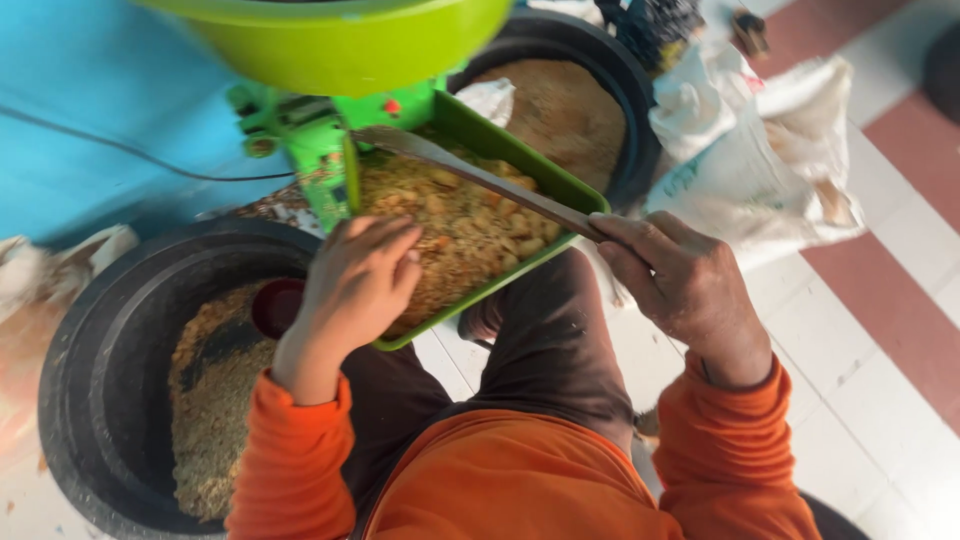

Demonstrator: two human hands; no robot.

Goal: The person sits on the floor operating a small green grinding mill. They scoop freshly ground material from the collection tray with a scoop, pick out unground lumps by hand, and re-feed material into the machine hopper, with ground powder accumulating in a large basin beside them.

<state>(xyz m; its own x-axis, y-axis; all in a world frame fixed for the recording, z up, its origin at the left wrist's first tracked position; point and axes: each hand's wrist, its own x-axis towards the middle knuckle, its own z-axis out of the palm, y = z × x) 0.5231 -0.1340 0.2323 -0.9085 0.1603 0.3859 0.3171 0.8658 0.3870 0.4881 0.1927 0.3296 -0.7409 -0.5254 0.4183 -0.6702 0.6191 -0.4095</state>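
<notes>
Green tray [575, 192] of grain: my left hand [358, 280] rests loose-fingered on it, steadying; my right hand [685, 285], grip clamped on stick [480, 175], stirs.

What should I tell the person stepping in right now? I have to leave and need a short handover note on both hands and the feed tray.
Left hand: fingers on the crumbly mix in the green tray, at its near corner.
Right hand: grips a long flat stick lying across the tray.
Tray sits under the green machine, still heaped.
Black tub at left holds ground meal and a dark red bowl; second tub behind is also filled.
</notes>
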